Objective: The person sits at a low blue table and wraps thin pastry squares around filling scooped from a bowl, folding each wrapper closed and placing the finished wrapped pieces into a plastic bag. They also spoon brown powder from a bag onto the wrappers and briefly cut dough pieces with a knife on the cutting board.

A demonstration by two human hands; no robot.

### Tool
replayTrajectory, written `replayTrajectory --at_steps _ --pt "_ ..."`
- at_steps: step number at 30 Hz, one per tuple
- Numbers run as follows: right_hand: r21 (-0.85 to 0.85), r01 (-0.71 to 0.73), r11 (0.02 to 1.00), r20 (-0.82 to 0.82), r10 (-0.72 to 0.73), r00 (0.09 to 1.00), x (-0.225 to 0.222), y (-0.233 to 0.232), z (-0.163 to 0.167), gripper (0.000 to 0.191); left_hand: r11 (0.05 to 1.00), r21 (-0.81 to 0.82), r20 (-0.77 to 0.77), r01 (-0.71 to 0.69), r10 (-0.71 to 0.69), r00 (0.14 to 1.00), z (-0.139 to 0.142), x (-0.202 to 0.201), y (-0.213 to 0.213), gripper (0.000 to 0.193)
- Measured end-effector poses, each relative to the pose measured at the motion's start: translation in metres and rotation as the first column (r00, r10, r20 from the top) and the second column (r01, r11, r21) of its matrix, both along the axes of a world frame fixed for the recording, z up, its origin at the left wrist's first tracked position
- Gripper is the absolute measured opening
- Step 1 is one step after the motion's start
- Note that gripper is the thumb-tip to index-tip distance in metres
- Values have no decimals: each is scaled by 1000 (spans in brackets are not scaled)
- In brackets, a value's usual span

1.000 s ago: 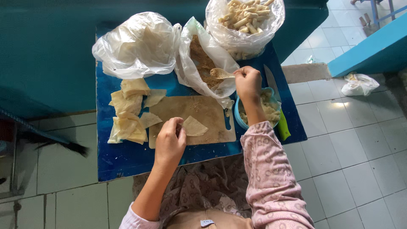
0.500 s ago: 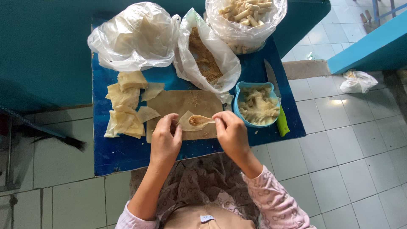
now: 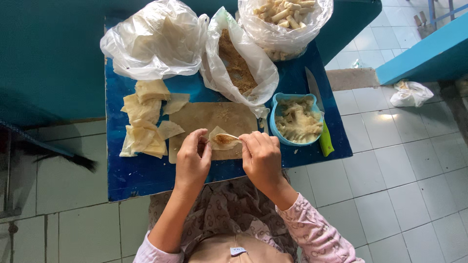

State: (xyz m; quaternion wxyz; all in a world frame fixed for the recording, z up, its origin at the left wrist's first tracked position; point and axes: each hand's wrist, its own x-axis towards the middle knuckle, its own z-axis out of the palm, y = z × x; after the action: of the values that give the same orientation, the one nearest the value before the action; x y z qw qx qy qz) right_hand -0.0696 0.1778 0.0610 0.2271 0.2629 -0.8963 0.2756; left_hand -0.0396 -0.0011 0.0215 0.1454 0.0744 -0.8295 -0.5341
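Pale thin pastry wrapper w/ brown crumbly filling [image 3: 223, 139] sits over the near edge of a tan wooden cutting board [image 3: 204, 119], pinched between both hands.

Head view: left hand [image 3: 191, 159] grips the wrapper's left side w/ fingertips curled in; right hand [image 3: 261, 156] grips the right side, thumb & fingers closed on the edge. Both hands are grasping the wrapper, which is partly folded up around the filling.

Board lies on a small blue-topped table [image 3: 141, 170]. Left of the board, a loose stack of pale folded wrappers [image 3: 144, 122], touching the board's corner. Right of the board, a light-blue plastic bowl of pale mashed filling [image 3: 297, 119], just beside the right hand. Along the bowl's far & right side, a knife w/ green handle [image 3: 321, 126], blade pointing away from the person.

At the table's far edge, 3 clear plastic bags: crumpled one at left [image 3: 153, 39], open one in the middle holding brown crumbs [image 3: 239, 58], and one at right full of pale rolled pieces [image 3: 285, 22].

Pink patterned sleeve [image 3: 312, 229] covers the right forearm; left forearm is bare. White crumpled bag [image 3: 410, 92] lies on the tiled floor, well apart at right.
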Motion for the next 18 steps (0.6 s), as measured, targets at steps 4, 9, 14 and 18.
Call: replayTrajectory --at_steps 4,9,14,18 --pt "-7 20 1000 -8 -20 1000 0 -1 1 11 1000 3 -10 1 -1 1000 0 0 0 30" --pt "8 18 1000 7 -18 1000 0 1 -2 11 1000 -2 -36 6 -6 999 -2 0 0 31" --pt "-138 58 989 148 -37 988 -6 3 -10 5 1000 18 -41 16 -16 999 -3 -1 2 31" --pt "-319 185 930 472 -13 882 -13 9 -18 11 999 29 -47 30 -28 999 -4 -2 3 28"
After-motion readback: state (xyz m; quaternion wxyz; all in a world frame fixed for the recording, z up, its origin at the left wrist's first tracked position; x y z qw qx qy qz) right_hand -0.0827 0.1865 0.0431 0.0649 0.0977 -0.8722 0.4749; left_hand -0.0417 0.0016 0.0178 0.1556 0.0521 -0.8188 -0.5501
